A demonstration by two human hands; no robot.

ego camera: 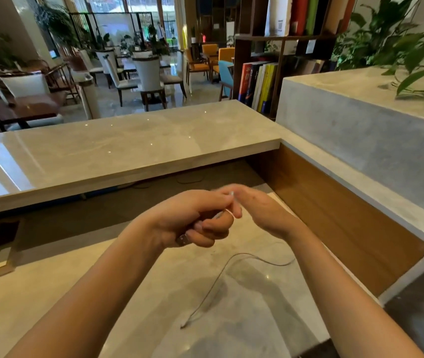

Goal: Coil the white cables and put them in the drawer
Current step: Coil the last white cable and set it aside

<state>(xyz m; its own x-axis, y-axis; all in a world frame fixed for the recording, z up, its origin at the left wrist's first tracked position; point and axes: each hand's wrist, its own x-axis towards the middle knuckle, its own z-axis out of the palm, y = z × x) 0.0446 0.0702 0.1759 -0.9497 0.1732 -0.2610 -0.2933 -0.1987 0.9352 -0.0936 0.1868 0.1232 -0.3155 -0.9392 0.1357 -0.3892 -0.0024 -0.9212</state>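
Cable (218,215) is the thing to judge here: a thin white lead, one short stretch showing between the fingers of the left hand (195,220), the rest dropping out of sight behind the right forearm and coming back as a loose curve on the desk (154,293), with its free end lying near the front edge. The left hand is curled, thumb and forefinger pinching the cable, and the lower fingers folded in beneath. The right hand (262,213) is just beside it, touching or nearly so, its back to the camera. Its fingertips are blurred, so it cannot be told whether they grip the cable's upper end or only brush it. The cable looks very light and limp, with just enough spring to hold an open bow where it lies. Coils of it would probably loosen and slide apart unless pinned at one crossing point. It seems slick and thin enough to slip through a slack pinch, though not fragile, apart perhaps from the plug ends. The likely best hold is near one end, with each loop gathered under the left thumb. No drawer is in view.
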